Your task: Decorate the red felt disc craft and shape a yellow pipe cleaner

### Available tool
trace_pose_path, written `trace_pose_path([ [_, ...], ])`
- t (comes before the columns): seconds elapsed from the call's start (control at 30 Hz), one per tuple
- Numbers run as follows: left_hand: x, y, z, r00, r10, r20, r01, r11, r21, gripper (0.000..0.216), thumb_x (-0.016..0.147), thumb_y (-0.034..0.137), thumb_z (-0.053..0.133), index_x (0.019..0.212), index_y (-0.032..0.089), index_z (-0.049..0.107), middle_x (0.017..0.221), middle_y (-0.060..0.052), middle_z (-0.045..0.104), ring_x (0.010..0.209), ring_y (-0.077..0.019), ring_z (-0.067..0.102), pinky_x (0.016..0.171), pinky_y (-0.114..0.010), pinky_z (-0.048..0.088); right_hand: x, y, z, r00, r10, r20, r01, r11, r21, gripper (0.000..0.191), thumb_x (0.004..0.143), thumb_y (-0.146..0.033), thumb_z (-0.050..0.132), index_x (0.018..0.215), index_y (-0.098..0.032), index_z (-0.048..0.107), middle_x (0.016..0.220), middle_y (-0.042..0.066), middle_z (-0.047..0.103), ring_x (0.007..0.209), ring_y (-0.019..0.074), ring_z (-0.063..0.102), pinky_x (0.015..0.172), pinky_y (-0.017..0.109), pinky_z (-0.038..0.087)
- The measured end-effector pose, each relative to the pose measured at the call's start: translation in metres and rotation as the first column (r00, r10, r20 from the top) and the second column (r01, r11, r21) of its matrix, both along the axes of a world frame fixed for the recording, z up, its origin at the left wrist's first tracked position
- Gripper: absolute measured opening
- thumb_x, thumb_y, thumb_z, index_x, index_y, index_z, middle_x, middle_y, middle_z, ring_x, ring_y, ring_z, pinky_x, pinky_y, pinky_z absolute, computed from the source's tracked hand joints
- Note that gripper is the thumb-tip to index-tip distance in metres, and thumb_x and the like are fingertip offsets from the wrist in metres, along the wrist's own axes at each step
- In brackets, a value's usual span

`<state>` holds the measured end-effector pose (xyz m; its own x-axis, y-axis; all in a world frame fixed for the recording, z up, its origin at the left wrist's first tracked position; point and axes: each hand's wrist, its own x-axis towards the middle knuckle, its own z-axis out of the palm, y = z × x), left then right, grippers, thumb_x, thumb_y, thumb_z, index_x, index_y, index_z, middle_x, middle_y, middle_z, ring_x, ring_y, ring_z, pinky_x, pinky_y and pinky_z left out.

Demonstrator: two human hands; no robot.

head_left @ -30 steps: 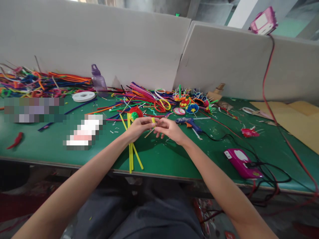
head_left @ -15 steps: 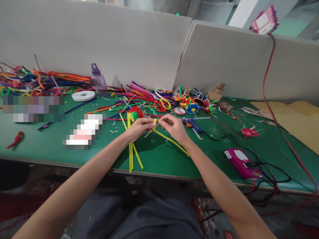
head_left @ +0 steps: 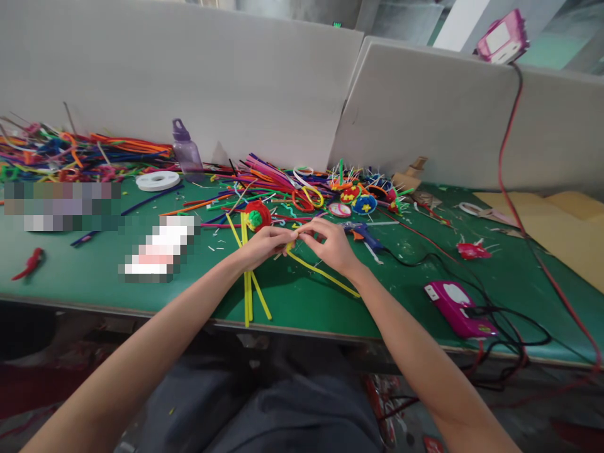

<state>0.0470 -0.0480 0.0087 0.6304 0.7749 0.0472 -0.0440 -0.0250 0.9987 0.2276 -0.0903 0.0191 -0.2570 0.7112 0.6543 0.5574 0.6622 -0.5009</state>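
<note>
Both hands meet over the green table, their fingertips touching around a yellow pipe cleaner (head_left: 325,274). My left hand (head_left: 265,246) pinches its bent end, which the fingers mostly cover. My right hand (head_left: 329,244) closes thumb and forefinger on the same end from the other side. The pipe cleaner's free length slants down to the right, under my right wrist. Just left of my left hand, several straight yellow pipe cleaners (head_left: 248,296) lie crossed on the table. A red, green and yellow fuzzy flower piece (head_left: 257,216) sits behind them.
Behind my hands lies a heap of coloured pipe cleaners (head_left: 264,173). A blue glue gun (head_left: 368,238) rests right of my right hand, its cord trailing to a magenta power box (head_left: 460,308). A purple bottle (head_left: 186,151) and a white tape roll (head_left: 157,181) stand at back left.
My fingertips have come together, and the bent yellow end that showed between them is now mostly covered. The pipe cleaner's near part has dipped slightly lower.
</note>
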Motion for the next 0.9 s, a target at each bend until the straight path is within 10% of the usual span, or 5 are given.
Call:
trace_pose_path([
  [0.9, 0.0022, -0.0015, -0.003, 0.986, -0.141, -0.085, 0.145, 0.988, 0.046, 0.032, 0.075, 0.043, 0.065, 0.066, 0.012, 0.065, 0.062, 0.0, 0.053, 0.055, -0.0075, 0.044, 0.056, -0.023, 0.042, 0.0067, 0.002, -0.0074, 0.992, 0.029, 0.127, -0.026, 0.999, -0.024, 0.013, 0.084, -0.018, 0.051, 0.08, -0.02, 0.064, 0.078, 0.002, 0.062, 0.068, 0.0139, 0.055, 0.061, 0.026, 0.042],
])
